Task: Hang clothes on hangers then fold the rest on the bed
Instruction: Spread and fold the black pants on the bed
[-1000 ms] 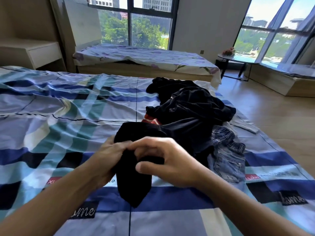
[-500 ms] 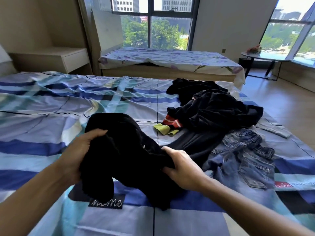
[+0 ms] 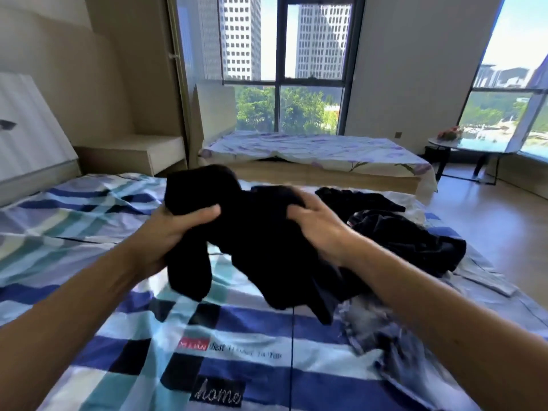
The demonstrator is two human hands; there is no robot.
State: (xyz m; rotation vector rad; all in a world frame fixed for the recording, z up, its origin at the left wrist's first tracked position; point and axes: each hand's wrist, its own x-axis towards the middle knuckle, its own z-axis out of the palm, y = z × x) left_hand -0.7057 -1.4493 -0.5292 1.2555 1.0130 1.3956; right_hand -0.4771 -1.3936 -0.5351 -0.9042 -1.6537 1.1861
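Observation:
A black garment (image 3: 252,232) hangs bunched in the air above the bed (image 3: 89,218) with its blue, teal and white checked sheet. My left hand (image 3: 178,226) grips its left end, and one part droops below that hand. My right hand (image 3: 314,223) grips the garment's upper right part. To the right on the sheet lies a heap of dark clothes (image 3: 400,232). Blurred blue jeans (image 3: 373,327) lie under my right forearm. No hanger is in view.
A second bed (image 3: 311,149) with a floral sheet stands beyond, under the window. A wooden nightstand (image 3: 133,152) sits at the left by the headboard. A small round table (image 3: 462,143) stands at the far right. Wooden floor (image 3: 489,221) runs along the bed's right side.
Both hands have lifted the black garment up off the sheet and moved further apart. The view has tilted upward, showing more of the window.

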